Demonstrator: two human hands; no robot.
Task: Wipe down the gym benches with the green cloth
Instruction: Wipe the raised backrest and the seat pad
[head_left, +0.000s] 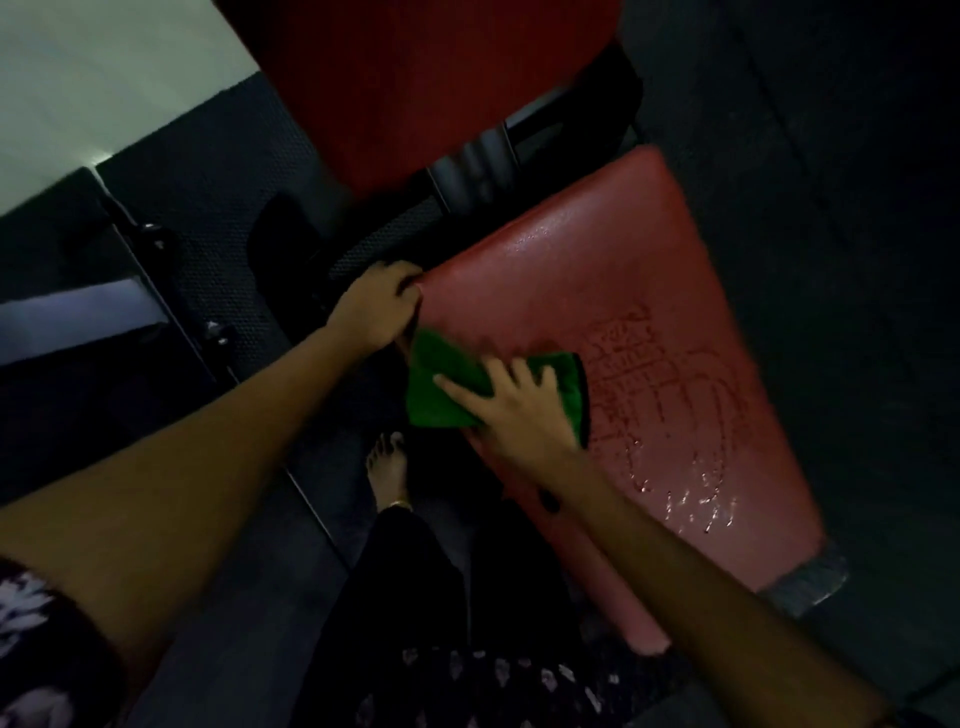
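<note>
Green cloth (457, 387) lies on the red bench pad (623, 322) at its 9 o'clock edge, pinned flat under the right hand (511, 405), whose fingers are spread straight over it. At 11 o'clock from the cloth, the left hand (376, 306) curls its fingers around the pad's corner. Wet streaks (685, 415) glisten toward 3 o'clock.

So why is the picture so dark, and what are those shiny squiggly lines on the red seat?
Head view: the room is dim, so the floor goes nearly black. The squiggles are glare on wet streaks on the red seat pad, beside the green cloth under the right hand. The picture is slightly blurred.
</note>
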